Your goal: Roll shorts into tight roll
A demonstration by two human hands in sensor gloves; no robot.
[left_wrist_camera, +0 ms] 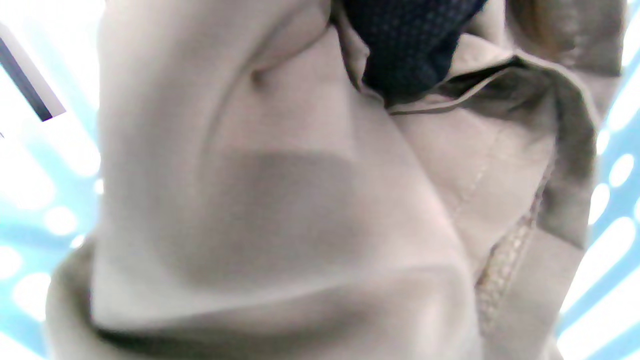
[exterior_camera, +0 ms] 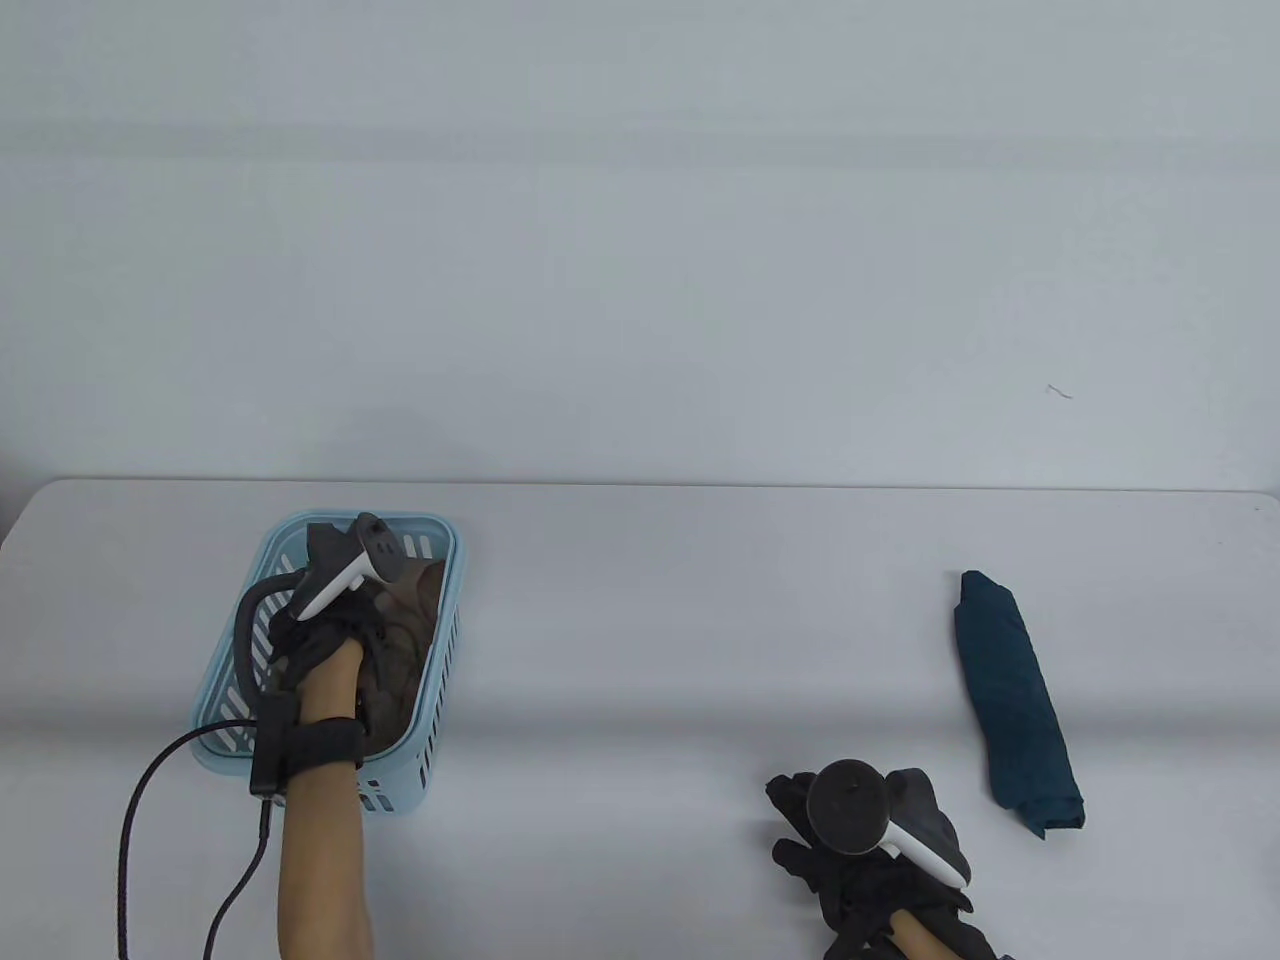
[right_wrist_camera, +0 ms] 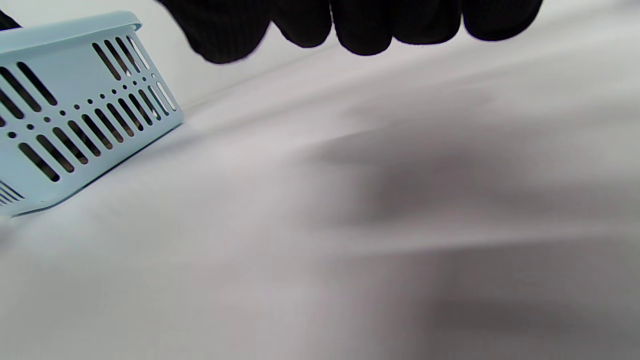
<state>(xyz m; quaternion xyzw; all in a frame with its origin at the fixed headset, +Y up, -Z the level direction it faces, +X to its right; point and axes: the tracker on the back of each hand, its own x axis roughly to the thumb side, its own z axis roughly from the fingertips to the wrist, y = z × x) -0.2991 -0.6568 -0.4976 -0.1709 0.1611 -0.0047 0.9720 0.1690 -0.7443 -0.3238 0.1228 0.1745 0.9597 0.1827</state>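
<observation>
The beige shorts (exterior_camera: pixel 400 640) lie crumpled inside the light blue slotted basket (exterior_camera: pixel 440 690) at the left of the table (exterior_camera: pixel 640 620), and my left hand (exterior_camera: pixel 315 640) is down in there among the cloth. I judge this as the fetching step: nothing of these shorts is on the table yet, so no rolling has begun. Whether my left fingers have closed on the fabric I cannot tell; the table view hides them behind the tracker and cloth.

My left wrist view fills in what that one lacks: folds of pale fabric right against the lens, a stitched seam (left_wrist_camera: pixel 505 260), and one dark gloved fingertip (left_wrist_camera: pixel 405 45) pressed into a fold, with basket slots glowing at the edges.

Next I need a firm grip, a lift clear of the basket rim, and a flat spread on the table.

My right hand (exterior_camera: pixel 870 850) waits near the front edge, fingers loosely curled and holding nothing; its wrist view shows fingertips (right_wrist_camera: pixel 360 25) above bare table. A dark teal roll (exterior_camera: pixel 1015 700) lies just beyond it.
</observation>
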